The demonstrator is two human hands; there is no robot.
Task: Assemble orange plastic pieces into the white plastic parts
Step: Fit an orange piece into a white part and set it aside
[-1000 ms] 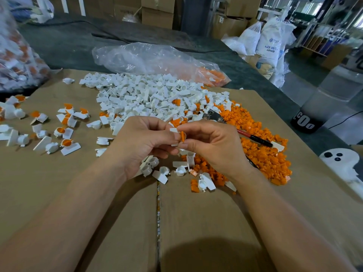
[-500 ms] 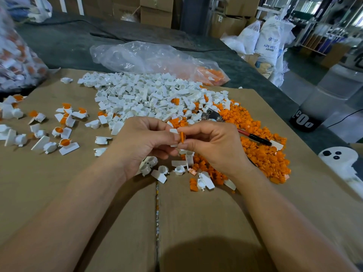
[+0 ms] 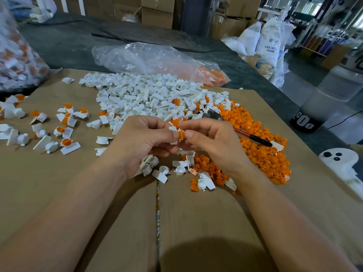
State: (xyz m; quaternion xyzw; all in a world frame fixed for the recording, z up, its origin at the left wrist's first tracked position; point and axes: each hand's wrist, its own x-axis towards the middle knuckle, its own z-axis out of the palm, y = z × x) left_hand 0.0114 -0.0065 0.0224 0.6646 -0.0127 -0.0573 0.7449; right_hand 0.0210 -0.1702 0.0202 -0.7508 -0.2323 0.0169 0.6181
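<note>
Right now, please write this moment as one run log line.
phase: assembly | left hand: holds white part | right hand: pinches orange piece against white part | seated: cannot tell

White part [image 3: 173, 128] mostly hidden by the fingers of the left hand [image 3: 146, 140], orange piece [image 3: 181, 134] showing only an edge against the right hand [image 3: 214, 144], its seating unclear, blurred bag [image 3: 17, 61] at ten o'clock cut by the edge, red-handled tool [image 3: 253, 137] at two o'clock partly buried in orange heap [image 3: 261, 154]
</note>
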